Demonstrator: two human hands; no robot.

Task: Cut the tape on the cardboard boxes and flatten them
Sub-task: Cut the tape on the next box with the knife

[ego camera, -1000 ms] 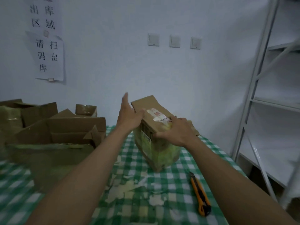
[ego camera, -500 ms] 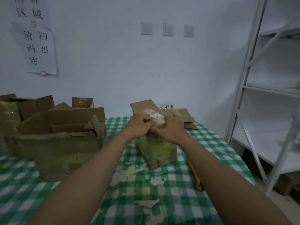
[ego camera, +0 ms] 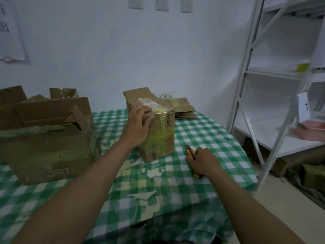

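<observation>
Now covering utility knife (ego camera: pixel 190 151) with right hand (ego camera: pixel 204 162), grip unclear; blade end toward taped box (ego camera: pixel 159 138), gripped atop by left hand (ego camera: pixel 139 125).

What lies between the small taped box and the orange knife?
Nothing: in the head view only bare checked tablecloth separates the taped box from the orange knife.

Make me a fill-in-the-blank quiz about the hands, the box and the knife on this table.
1. The left hand grips the small taped box by its ____.
2. The right hand grasps the ____ utility knife.
3. The box stands on a white-and-____ checked tablecloth.
Missing words: top; orange; green.
</observation>
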